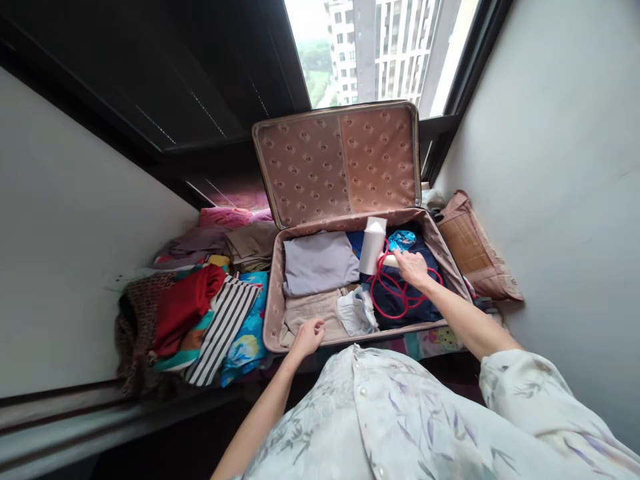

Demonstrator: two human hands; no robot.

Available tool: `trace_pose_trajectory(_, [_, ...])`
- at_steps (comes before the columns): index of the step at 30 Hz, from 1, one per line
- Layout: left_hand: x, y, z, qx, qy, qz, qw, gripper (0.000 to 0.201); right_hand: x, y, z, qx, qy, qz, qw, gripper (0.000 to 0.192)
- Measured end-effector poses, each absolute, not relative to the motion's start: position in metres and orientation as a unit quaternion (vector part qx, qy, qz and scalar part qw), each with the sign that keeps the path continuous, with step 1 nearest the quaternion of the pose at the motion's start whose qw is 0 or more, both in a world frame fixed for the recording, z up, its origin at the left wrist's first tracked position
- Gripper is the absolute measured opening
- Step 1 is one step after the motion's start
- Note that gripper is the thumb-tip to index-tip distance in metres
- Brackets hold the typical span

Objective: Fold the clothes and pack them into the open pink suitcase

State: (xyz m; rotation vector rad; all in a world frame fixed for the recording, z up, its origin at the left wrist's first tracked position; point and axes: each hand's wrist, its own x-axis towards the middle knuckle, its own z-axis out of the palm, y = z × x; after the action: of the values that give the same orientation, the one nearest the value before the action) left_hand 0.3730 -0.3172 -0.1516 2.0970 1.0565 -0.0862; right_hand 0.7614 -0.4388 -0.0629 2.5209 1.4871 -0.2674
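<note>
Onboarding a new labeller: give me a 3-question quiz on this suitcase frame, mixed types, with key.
1. True or false: the suitcase lid is up.
2. The right hand rests at: A) the red cord by the white appliance B) the striped cloth C) the woven bag
3. Where is the left hand?

Key: 1 true. 2 A. 3 At the suitcase's near edge, over the beige garment; fingers curled, nothing visibly gripped.

Open suitcase (274, 293), frame centre: packed full with folded clothes (317, 263), a white appliance (373, 245) and its red cord (395, 290). Raised lid (340, 160) blocks the rear; piled garments (200, 313) crowd lower left; open air above the contents.
</note>
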Motion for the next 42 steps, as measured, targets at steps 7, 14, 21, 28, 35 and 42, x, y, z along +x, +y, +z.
trace_pose_trajectory(7, [0.376,-0.312,-0.154,0.826,0.432,-0.076,0.353,0.026,0.846,-0.490,0.028,0.915,0.389,0.102,0.031,0.038])
trace_pose_trajectory(14, [0.382,-0.310,-0.149,0.830,0.437,-0.111,0.328,0.027,0.947,-0.561,0.074,0.934,0.314,0.159,0.061,0.040])
trace_pose_trajectory(21, [0.384,-0.308,-0.148,0.829,0.437,-0.135,0.323,0.027,0.978,-0.575,0.015,0.950,0.284,0.024,0.129,0.036])
trace_pose_trajectory(28, [0.382,-0.308,-0.150,0.822,0.442,-0.144,0.329,0.029,0.973,-0.559,-0.061,0.948,0.274,-0.085,0.139,0.035])
trace_pose_trajectory(35, [0.386,-0.311,-0.153,0.806,0.461,-0.138,0.344,0.032,0.977,-0.532,-0.107,0.936,0.287,-0.139,0.147,0.034])
trace_pose_trajectory(42, [0.426,-0.322,-0.159,0.811,0.431,-0.093,0.384,0.030,0.988,-0.522,-0.129,0.911,0.346,-0.136,0.177,0.042])
